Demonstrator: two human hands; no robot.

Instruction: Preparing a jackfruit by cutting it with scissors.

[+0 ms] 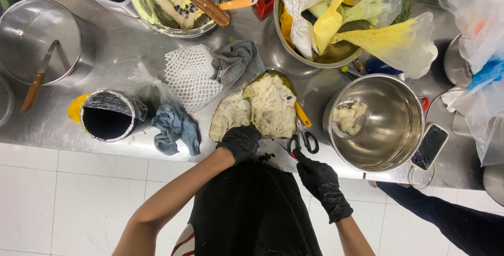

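Note:
A large fruit lies split open on the steel counter, its two pale, creamy halves side by side, green rind showing at the far edge. My left hand, in a black glove, grips the near edge of the left half. My right hand, also black-gloved, is at the counter's front edge pinching a small thin tool with a red tip, its point near a cluster of dark seeds. Black-handled scissors and an orange-handled knife lie just right of the fruit.
A steel bowl at right holds pale fruit pulp; a phone leans beside it. Behind are a bowl of yellow bags, a bowl with knives, white foam netting, grey rags, a foil-lined tin, a lidded pot.

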